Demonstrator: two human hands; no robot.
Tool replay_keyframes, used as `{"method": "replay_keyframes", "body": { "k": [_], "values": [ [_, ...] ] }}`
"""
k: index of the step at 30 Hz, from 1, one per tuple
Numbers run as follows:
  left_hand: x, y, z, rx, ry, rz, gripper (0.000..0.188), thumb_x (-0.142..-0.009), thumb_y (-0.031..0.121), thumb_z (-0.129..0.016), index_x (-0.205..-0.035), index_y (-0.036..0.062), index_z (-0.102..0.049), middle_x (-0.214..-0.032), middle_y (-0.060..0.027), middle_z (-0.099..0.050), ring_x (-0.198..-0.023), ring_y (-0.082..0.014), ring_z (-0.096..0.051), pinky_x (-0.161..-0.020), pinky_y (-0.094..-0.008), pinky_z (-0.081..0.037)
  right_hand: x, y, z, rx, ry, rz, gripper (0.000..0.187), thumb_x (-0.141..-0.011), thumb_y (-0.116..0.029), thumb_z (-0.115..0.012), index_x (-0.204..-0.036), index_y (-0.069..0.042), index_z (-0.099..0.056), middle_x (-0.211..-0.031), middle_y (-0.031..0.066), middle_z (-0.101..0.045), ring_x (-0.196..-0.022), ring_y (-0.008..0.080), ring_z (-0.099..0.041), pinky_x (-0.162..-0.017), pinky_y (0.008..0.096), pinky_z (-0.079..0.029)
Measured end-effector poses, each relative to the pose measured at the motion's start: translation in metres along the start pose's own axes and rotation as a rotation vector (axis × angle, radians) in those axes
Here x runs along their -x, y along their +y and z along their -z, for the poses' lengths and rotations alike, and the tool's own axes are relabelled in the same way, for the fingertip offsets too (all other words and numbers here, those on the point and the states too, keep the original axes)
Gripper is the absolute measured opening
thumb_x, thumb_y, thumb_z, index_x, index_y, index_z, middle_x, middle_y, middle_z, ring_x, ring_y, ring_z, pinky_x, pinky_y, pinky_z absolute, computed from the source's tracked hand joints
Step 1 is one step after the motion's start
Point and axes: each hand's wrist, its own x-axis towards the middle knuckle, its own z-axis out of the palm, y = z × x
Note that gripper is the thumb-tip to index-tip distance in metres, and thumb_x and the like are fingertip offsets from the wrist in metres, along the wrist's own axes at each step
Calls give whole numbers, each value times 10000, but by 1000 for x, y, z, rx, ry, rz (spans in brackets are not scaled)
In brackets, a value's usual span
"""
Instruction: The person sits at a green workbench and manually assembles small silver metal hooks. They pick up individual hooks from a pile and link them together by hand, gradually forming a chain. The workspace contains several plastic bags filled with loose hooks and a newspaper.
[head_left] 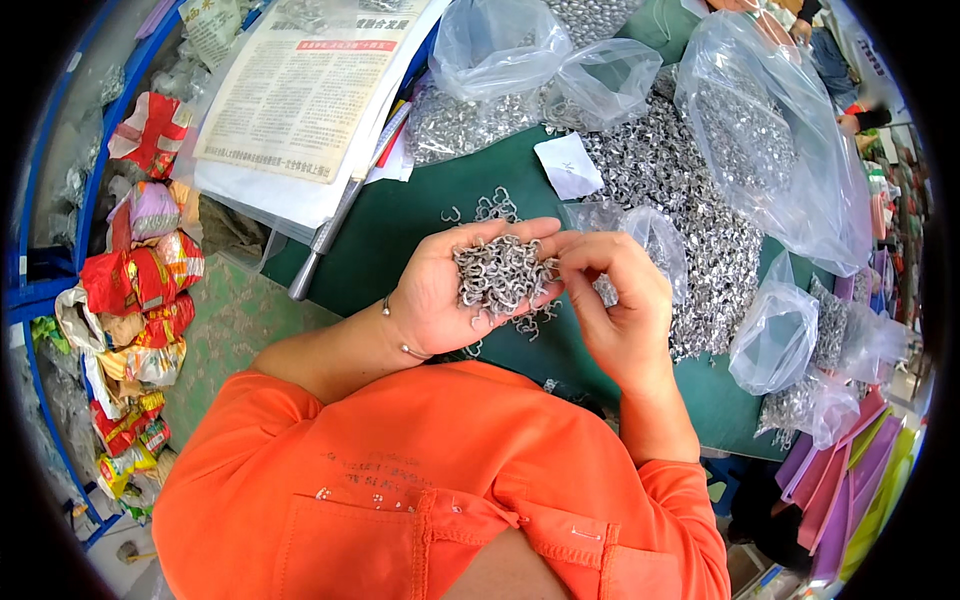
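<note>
My left hand (425, 290) lies palm up with its fingers curled, cupping a heap of small curved metal hooks (502, 274). At its fingertips my right hand (632, 310) is closed in a pinch, thumb against forefinger, beside the heap. Whatever the pinch holds is too small or hidden to name. A few loose hooks (496, 206) lie on the green tabletop (470, 178) just beyond the left hand, and others show below it. To the right of my hands spreads a large pile of shiny metal pieces (705, 285), partly covered by a small clear plastic bag (655, 250).
Large clear bags (770, 140) of metal parts crowd the back and right. A newspaper (300, 90) lies on papers at the left, beside a long metal tool (325, 245). A white paper slip (568, 166) rests by the pile. Colourful packets (150, 275) fill a blue rack.
</note>
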Motion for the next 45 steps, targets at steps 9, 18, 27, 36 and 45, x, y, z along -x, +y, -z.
{"method": "replay_keyframes", "body": {
  "k": [9,18,27,36,45],
  "values": [
    [0,-2,-7,-55,41,-33,499,-952,271,-333,-1338,-42,-376,-1403,-208,-376,-1296,-311,-383,-1089,-452,-299,6,-1,-5,-411,185,-230,160,-770,91,-659,-890,5,-595,-911,93,-680,-798,116,-634,-624,229,-506],
    [0,-1,-6,-42,19,-9,498,-953,273,-330,-1340,-39,-368,-1423,-212,-346,-1304,-319,-373,-1081,-458,-301,9,-6,-11,-419,316,-181,228,-761,88,-655,-954,14,-559,-854,86,-664,-778,112,-628,-624,218,-499],
    [2,-1,-10,-5,28,-44,501,-952,239,-353,-1352,-63,-327,-1420,-249,-325,-1321,-382,-322,-1077,-480,-314,-84,14,31,378,523,375,165,-726,80,-654,-868,2,-625,-806,95,-650,-653,216,-613,-590,278,-490],
    [0,7,9,-36,-46,-89,469,-967,243,-314,-1326,-52,-376,-1296,-193,-480,-1186,-288,-495,-1041,-449,-370,-35,-3,4,141,-250,-61,149,-765,12,-656,-912,-12,-660,-836,91,-603,-733,228,-585,-634,316,-467],
    [2,4,10,-26,33,-42,483,-968,256,-303,-1356,-25,-366,-1279,-156,-503,-1157,-272,-518,-1003,-440,-408,-15,-1,-1,227,-213,38,184,-711,43,-663,-868,-22,-592,-849,90,-596,-786,295,-559,-690,366,-466]
  ]
}}
